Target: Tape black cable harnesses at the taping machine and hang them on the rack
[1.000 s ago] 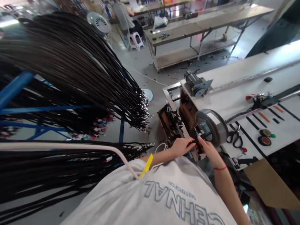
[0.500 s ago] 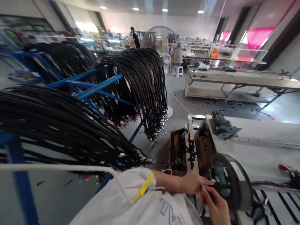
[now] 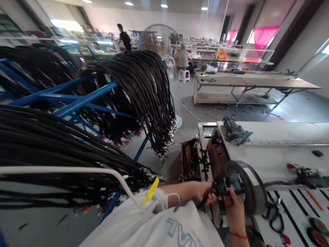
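Note:
My left hand (image 3: pixel 204 192) is closed around a dark bundle, apparently a black cable (image 3: pixel 224 193), beside the ring-shaped black machine (image 3: pixel 253 188). My right hand (image 3: pixel 235 206), with a red cord at the wrist, pinches the same black piece close to the ring's opening. The piece runs between both hands toward the ring; its ends are hidden. A pair of scissors (image 3: pixel 277 219) with black handles lies right of the machine on the white worktop (image 3: pixel 282 164).
Blue racks (image 3: pixel 87 99) hung with black cables (image 3: pixel 151 92) fill the left. Open boxes (image 3: pixel 189 161) stand beside the worktop. A grey motor (image 3: pixel 235 130) sits on it, with tape rolls (image 3: pixel 317 226) at lower right. Two people are farther back, near a fan (image 3: pixel 169 63).
The view has swung right. My hands have moved apart, the left now wrapped around the dark bundle and the right gripping nearer the ring.

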The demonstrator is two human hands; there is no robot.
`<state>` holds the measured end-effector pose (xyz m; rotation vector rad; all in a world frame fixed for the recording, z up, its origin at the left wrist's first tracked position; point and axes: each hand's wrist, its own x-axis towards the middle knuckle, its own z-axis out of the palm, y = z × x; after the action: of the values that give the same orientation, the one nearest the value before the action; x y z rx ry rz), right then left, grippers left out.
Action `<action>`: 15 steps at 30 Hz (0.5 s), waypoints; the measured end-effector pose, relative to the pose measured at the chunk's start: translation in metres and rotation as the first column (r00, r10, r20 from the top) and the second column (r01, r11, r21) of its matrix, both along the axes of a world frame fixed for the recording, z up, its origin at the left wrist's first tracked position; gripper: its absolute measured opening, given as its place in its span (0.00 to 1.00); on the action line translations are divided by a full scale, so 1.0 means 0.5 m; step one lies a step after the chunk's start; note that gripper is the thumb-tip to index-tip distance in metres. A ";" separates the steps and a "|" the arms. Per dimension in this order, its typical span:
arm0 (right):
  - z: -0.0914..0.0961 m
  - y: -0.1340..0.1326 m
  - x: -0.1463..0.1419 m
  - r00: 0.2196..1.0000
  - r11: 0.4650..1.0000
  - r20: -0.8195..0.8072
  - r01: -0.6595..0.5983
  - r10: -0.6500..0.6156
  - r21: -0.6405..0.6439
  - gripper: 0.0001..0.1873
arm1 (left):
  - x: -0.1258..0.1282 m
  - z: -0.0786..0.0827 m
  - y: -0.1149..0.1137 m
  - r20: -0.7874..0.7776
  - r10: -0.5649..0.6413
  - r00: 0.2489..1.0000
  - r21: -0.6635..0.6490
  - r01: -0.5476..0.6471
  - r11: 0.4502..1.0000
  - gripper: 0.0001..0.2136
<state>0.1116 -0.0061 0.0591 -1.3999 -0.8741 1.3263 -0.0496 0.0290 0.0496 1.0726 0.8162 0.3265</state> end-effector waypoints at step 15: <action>0.074 -0.030 0.014 0.815 0.817 0.068 -0.577 0.576 -0.008 0.23 | -0.071 0.067 -0.065 -0.492 0.066 0.868 0.469 0.200 0.860 0.19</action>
<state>0.1187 -0.0210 0.0961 -1.2121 -1.4302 1.7223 -0.0851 -0.0035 0.0830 1.7278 1.1836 0.2061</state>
